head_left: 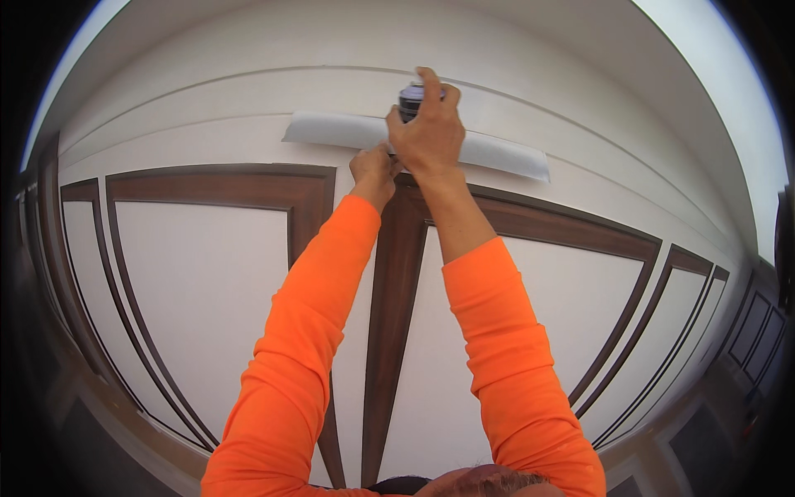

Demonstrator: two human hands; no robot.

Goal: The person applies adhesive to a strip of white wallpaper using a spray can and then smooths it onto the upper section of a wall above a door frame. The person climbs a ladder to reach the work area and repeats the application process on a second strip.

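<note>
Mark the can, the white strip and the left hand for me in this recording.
Can [409,105]: head view, on its dark band below the pale top.
White strip [503,157]: head view, on its right-hand portion.
Left hand [372,171]: head view, on the back of the hand.

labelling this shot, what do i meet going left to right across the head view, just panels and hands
Narrow left panel, wide left panel, left hand, right hand with a can in its grip, narrow right panel.
</note>
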